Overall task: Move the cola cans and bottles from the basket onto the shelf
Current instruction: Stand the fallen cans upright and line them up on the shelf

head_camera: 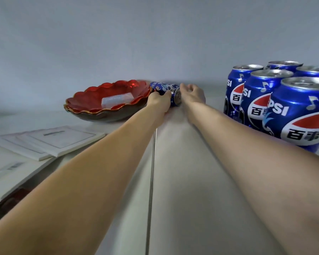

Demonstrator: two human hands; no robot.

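A blue cola can (168,92) lies on its side far back on the white shelf (182,172), right beside a red bowl. My left hand (159,103) grips it, fingers curled round its body. My right hand (191,94) is just to the right of the can's silver end, fingers loosely curled, holding nothing. Several upright blue cola cans (276,102) stand grouped at the right of the shelf. The basket is out of view.
A scalloped red bowl (107,102) holding a clear packet sits left of the lying can. White booklets (44,142) lie stacked at the front left. A seam (152,162) runs down the shelf between my forearms.
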